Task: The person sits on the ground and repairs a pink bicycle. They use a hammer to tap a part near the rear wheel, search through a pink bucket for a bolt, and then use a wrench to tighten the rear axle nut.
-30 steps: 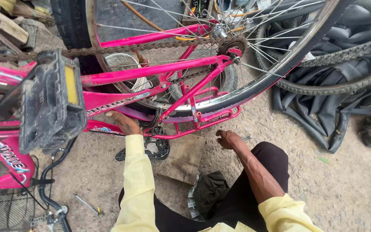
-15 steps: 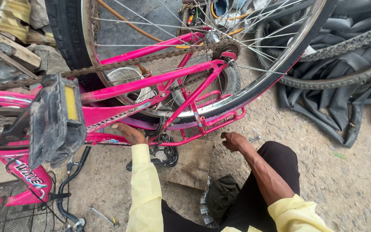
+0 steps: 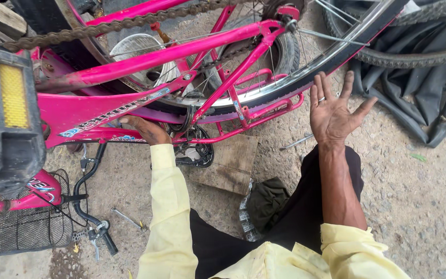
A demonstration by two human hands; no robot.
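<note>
Left hand [image 3: 148,130] gripping pink bicycle frame [image 3: 145,59]; right hand [image 3: 334,111] spread wide, palm up, empty.

Two labels are observed on the pink bicycle frame [image 3: 145,59]. The first is a long decal strip [image 3: 112,114] running along the lower frame panel: silver-white lettering, dark outline, a blue patch at its lower left end. The left hand [image 3: 148,130] rests just below it. The second is a decal [image 3: 40,184] on the pink tube at lower left, beside the wire basket [image 3: 21,232]: white characters edged in dark. No packages, signs or screens are in view.
</note>
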